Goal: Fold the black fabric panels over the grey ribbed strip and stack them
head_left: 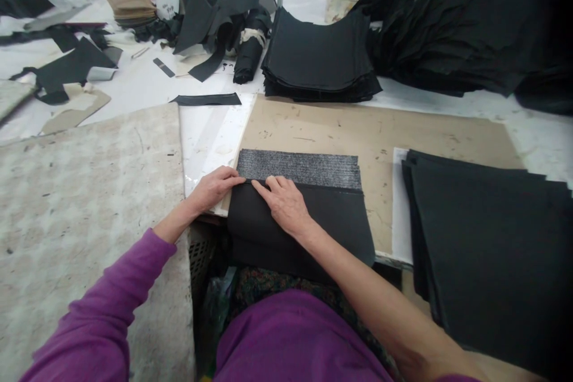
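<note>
A black panel (331, 221) lies over the front edge of the brown board, its lower part hanging down. Along its top runs a grey ribbed strip (299, 167), with a dark folded seam between the two. My left hand (218, 186) is at the left end of that seam, fingertips pressed together on the edge. Just beside it, my right hand (284, 203) rests on the panel with its fingers spread, the index fingertip on the seam.
Black sheets are stacked at the right (487, 233) and behind the brown board (380, 125). A large black bundle (465, 24) stands at the back right. A pale padded surface (89, 209) fills the left; scraps (74, 68) lie beyond.
</note>
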Demonstrator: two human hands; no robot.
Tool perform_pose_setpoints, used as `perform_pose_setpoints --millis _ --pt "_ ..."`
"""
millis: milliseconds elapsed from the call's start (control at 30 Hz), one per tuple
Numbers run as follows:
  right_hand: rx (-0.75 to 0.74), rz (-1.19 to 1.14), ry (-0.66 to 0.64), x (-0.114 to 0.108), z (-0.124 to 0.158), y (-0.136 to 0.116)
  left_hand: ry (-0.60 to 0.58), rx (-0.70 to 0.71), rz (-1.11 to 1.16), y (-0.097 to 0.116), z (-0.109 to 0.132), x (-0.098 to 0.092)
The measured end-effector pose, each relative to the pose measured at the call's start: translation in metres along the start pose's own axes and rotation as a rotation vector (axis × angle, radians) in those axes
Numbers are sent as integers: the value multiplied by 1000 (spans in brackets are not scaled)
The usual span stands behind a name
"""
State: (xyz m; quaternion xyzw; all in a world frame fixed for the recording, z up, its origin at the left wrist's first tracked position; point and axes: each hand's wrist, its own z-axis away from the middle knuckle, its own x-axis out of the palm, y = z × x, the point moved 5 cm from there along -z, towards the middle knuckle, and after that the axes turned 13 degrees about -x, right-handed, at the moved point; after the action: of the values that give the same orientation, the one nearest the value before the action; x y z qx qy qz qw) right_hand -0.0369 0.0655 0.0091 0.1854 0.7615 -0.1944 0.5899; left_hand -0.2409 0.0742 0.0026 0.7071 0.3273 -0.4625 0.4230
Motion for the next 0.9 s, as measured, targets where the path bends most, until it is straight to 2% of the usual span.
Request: perform_pose_setpoints --millis 200,333,467,567,667,767,900 --pt "-19 54 -21 -2 -3 -4 -79 92 -203 12 2 -1" --pt "-18 58 -12 -2 -2 -4 -86 131 -284 11 9 -9" --pt "-19 54 12 -1 0 -5 -90 45 -355 7 18 -21" --pt "-16 53 33 -1 -1 -7 6 -78 -317 18 18 -24" --pt "-7 41 55 -1 1 -8 64 -123 -218 40 11 -12" --pt "-9 40 61 -4 11 -2 48 -95 -254 59 4 6" --pt "61 70 20 -14 55 25 44 -97 -286 61 0 8"
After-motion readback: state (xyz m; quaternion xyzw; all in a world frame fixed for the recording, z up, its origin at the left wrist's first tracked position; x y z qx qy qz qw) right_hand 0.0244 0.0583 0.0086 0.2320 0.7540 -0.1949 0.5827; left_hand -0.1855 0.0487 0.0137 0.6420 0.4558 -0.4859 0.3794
